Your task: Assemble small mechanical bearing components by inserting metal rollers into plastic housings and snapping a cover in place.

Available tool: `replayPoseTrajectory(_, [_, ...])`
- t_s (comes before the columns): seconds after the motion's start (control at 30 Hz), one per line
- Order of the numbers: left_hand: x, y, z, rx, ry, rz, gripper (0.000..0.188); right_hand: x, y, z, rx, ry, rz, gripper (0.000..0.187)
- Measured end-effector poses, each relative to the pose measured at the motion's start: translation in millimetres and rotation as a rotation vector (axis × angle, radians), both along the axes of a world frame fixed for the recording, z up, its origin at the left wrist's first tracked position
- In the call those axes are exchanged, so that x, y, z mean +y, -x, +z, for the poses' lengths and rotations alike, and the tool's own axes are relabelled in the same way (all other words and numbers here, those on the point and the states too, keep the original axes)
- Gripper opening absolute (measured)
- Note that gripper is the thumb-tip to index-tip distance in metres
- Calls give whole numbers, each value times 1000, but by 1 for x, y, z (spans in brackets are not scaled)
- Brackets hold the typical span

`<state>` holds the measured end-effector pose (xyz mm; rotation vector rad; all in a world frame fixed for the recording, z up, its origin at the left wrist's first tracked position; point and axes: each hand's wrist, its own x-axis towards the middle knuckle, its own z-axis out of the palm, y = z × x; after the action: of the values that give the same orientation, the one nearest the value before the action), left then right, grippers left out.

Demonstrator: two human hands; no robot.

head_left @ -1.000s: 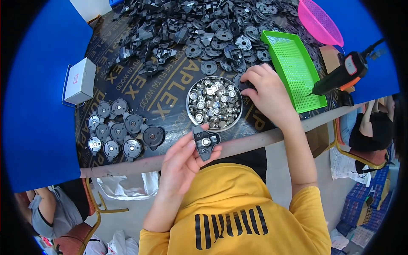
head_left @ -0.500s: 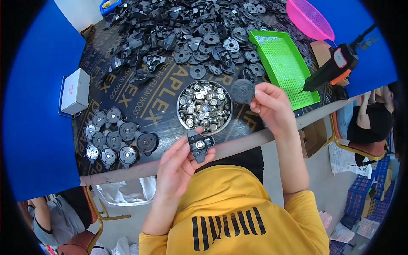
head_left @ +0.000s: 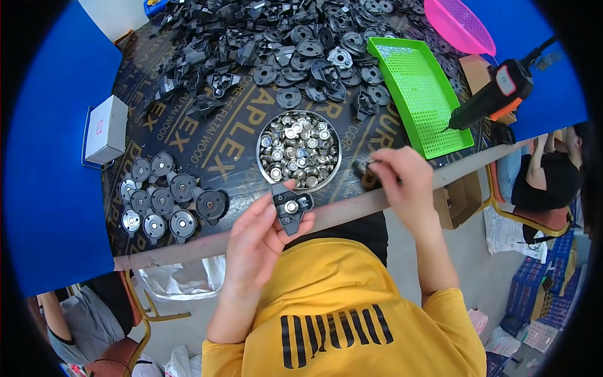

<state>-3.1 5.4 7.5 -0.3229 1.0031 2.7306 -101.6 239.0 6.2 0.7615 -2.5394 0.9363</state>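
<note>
In front of me, over the table's near edge, my left hand [head_left: 259, 229] grips a black plastic housing [head_left: 291, 221] by its side. A round silver metal piece [head_left: 291, 207] sits in the housing's middle. To the right, my right hand [head_left: 405, 182] pinches a dark round plastic cover [head_left: 362, 168], now tilted nearly edge-on and blurred. Between and beyond the hands stands a round tin [head_left: 259, 164] full of small silver metal pieces [head_left: 300, 147]. Several assembled black parts [head_left: 162, 200] with round discs lie grouped at the left.
A large heap of black plastic parts [head_left: 251, 50] covers the table's far side. At the right are a green perforated tray [head_left: 414, 94], a black electric screwdriver [head_left: 487, 100] above it and a pink basket [head_left: 461, 28]. A white box [head_left: 107, 132] stands left. Other people sit nearby.
My right hand has come down slightly and turned the round cover from face-on to nearly edge-on. The left hand still holds the housing. The whole view has shifted a little.
</note>
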Motion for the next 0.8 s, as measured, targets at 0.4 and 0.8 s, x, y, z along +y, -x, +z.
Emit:
replayPoseTrajectory(0.4, [-2,-4,1,1,-21,20,41,31,9,26,-308,-89,207,37])
replayPoseTrajectory(0.8, [-6,-9,0,7,-48,34,40,8,-1,19,-209,14,84,19])
